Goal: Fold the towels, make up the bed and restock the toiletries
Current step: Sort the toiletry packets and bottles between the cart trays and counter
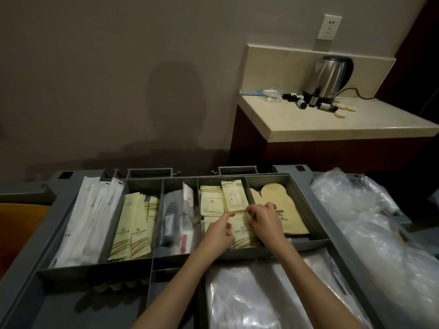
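Grey cart tray (306, 198), cream sachets (211, 204) upright.

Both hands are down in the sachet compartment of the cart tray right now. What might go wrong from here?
1. The left hand and right hand pinch at tightly packed cream sachets; several may lift together or spill.
2. A sachet could slip over the low divider into the mitt compartment.
3. The counter already holds a kettle and small bottles, so added items may knock them.

Sachet print (242, 227) too small to read; bottles (118, 284) mostly hidden under tray (95, 269).
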Demonstrator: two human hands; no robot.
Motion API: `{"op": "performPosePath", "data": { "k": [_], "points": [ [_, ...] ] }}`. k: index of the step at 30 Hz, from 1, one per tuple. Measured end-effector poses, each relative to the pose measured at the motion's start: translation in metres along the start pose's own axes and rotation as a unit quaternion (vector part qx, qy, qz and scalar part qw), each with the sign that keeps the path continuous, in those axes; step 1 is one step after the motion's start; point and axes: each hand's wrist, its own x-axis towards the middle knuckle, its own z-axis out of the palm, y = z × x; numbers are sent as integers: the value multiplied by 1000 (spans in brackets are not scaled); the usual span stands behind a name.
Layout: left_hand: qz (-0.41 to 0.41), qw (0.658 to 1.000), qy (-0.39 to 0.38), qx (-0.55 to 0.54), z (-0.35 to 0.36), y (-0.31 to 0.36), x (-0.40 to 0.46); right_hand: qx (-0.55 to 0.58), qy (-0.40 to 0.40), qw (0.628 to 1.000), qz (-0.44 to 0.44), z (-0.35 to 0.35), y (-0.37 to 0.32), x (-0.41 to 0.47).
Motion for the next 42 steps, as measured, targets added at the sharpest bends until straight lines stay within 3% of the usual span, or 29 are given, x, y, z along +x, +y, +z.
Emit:
{"op": "performPosePath", "data": {
  "k": [3,6,9,13,17,24,34,42],
  "points": [
    [9,1000,1,1,1,1,-1,-47,-7,998,-47,2,1,-2],
    [17,1000,3,24,-3,5,0,-14,3,999,-50,-4,1,-4],
    [52,991,35,115,-12,13,5,-16,33,998,-53,-16,8,-4],
    [111,957,35,267,-22,36,21,-90,0,995,-42,-41,25,4],
    [137,925,36,352,-20,75,44,-118,-20,993,-16,-68,46,20],
    [155,919,36,362,5,155,101,-98,-32,995,-1,-131,107,73],
    [144,903,81,396,78,285,246,-84,-17,996,-33,-200,254,210],
    [142,917,79,364,114,332,337,-3,10,1000,-16,-226,352,323]
  ]
}}
